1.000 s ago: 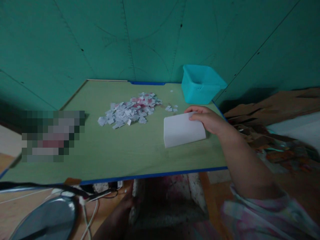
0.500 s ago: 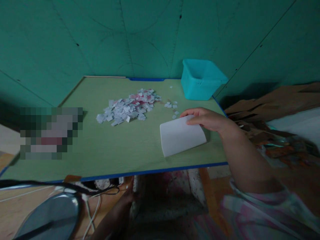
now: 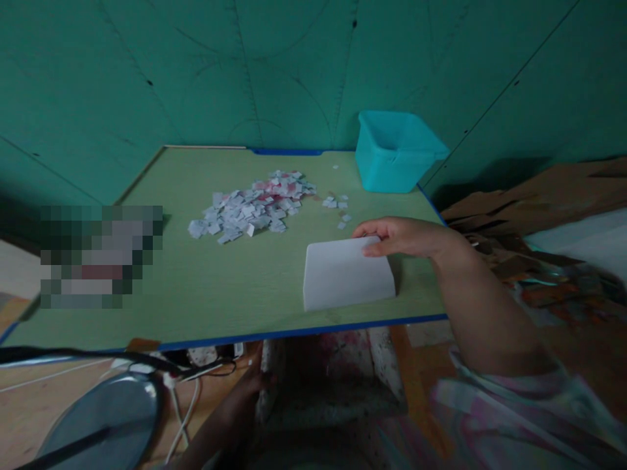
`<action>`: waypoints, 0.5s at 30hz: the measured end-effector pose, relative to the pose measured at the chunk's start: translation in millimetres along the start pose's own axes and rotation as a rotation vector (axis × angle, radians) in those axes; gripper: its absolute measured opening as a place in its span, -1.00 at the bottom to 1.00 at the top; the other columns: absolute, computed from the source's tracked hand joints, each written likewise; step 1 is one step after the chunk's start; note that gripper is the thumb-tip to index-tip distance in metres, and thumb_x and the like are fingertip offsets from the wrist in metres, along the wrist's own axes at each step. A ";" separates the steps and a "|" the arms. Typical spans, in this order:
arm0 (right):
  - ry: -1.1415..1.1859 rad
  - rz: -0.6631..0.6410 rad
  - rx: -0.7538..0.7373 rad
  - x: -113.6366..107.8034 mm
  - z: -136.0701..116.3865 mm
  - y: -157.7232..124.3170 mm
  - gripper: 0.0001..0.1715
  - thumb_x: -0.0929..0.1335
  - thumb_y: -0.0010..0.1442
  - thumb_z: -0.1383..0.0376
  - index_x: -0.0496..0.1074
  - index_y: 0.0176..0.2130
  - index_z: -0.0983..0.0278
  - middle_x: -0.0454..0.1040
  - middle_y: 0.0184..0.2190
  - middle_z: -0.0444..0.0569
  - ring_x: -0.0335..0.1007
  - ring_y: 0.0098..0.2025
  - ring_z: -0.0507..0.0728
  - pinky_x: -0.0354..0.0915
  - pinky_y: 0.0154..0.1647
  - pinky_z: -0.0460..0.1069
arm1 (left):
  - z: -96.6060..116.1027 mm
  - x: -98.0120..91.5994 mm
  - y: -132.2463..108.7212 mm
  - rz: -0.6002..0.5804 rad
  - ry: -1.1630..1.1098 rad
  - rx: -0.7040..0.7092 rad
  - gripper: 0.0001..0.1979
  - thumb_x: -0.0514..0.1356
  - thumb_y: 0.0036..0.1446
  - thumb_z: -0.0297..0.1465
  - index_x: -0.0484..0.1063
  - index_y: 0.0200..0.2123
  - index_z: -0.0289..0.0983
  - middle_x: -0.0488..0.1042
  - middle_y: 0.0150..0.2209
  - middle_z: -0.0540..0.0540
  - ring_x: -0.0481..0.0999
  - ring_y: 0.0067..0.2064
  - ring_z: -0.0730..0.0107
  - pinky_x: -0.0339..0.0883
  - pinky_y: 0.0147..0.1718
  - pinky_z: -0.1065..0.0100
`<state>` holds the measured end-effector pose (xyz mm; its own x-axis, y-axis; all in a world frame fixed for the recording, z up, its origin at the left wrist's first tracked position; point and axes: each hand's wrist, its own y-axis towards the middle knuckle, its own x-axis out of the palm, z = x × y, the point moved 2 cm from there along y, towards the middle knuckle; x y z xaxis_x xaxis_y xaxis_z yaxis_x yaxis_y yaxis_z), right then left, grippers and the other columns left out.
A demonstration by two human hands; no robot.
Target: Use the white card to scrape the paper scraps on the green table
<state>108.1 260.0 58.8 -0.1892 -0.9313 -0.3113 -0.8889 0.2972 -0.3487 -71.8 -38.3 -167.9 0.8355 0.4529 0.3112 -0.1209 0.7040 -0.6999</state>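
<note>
Head view: right hand, thumb closed against fingers, pinches white, rectangular, paper-like sheet near its upper corner, firm-but-light suiting best; shadowed left hand, grip unclear.

A tub is sitting at the worktop's back right corner, with the wall rising behind the back edge. A pile of paper pieces is lying left of the tub, toward the back edge; loose scraps are lying between them. Before the tub, nearer the front edge, the right hand is holding a card by its back right corner. Below the front edge, the left hand is staying beside a container's left wall. Cardboard is lying beyond the right edge.
</note>
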 end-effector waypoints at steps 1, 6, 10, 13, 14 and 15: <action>-0.013 -0.031 0.009 1.3 0.1 0.2 -0.61 0.33 -0.07 0.22 0.30 -0.20 0.32 0.37 -0.31 -0.09 0.26 -0.36 -0.02 0.18 -0.38 -0.12 | -1.3 -2.1 2.0 0.023 0.026 0.004 -0.31 0.34 -0.63 -0.52 0.41 -0.20 -0.32 0.45 -0.12 -0.27 0.06 0.12 -0.19 0.03 0.02 0.04; -0.063 -0.098 0.031 5.0 -1.5 0.2 -0.64 0.31 -0.04 0.18 0.30 -0.23 0.32 0.35 -0.35 -0.11 0.24 -0.38 -0.02 0.16 -0.42 -0.13 | -4.7 -5.8 2.6 0.085 0.074 0.086 -0.50 0.30 -0.54 -0.47 0.44 -0.32 -0.23 0.44 -0.10 -0.15 0.08 0.13 -0.03 0.01 0.05 0.16; -0.055 -0.107 0.029 7.2 -3.2 0.1 -0.64 0.31 -0.03 0.18 0.29 -0.22 0.30 0.34 -0.36 -0.12 0.24 -0.38 -0.02 0.15 -0.43 -0.13 | 1.0 -6.9 2.6 0.065 0.084 0.042 -0.64 0.32 -0.61 -0.55 0.45 -0.55 -0.21 0.52 -0.29 -0.14 0.17 0.07 -0.13 0.18 -0.07 0.12; -0.022 -0.120 0.020 9.9 -3.5 0.9 -0.64 0.30 -0.03 0.18 0.28 -0.22 0.30 0.32 -0.37 -0.13 0.23 -0.39 -0.03 0.16 -0.43 -0.13 | 5.6 -2.0 -0.6 0.009 0.046 0.007 -0.70 0.34 -0.64 -0.55 0.43 -0.66 -0.18 0.54 -0.43 -0.08 0.28 -0.01 -0.14 0.29 -0.19 0.16; -0.013 -0.122 0.012 11.0 -3.6 1.4 -0.65 0.31 -0.03 0.18 0.27 -0.22 0.30 0.31 -0.37 -0.13 0.23 -0.39 -0.03 0.16 -0.43 -0.14 | 6.4 1.2 -3.2 -0.007 0.031 0.007 -0.71 0.34 -0.61 -0.52 0.44 -0.63 -0.17 0.54 -0.44 -0.05 0.28 0.00 -0.09 0.28 -0.18 0.19; -0.005 -0.124 0.004 12.1 -3.9 1.8 -0.66 0.31 -0.02 0.18 0.27 -0.23 0.30 0.31 -0.38 -0.14 0.22 -0.40 -0.04 0.16 -0.44 -0.14 | 6.8 4.9 -6.4 -0.019 -0.006 0.012 -0.69 0.34 -0.57 -0.48 0.46 -0.57 -0.15 0.55 -0.41 -0.02 0.27 0.02 -0.03 0.26 -0.15 0.22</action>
<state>102.6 248.5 57.8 -0.0753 -0.9599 -0.2700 -0.9039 0.1801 -0.3880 -70.5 -36.8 -157.6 0.8348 0.4420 0.3283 -0.1109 0.7190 -0.6861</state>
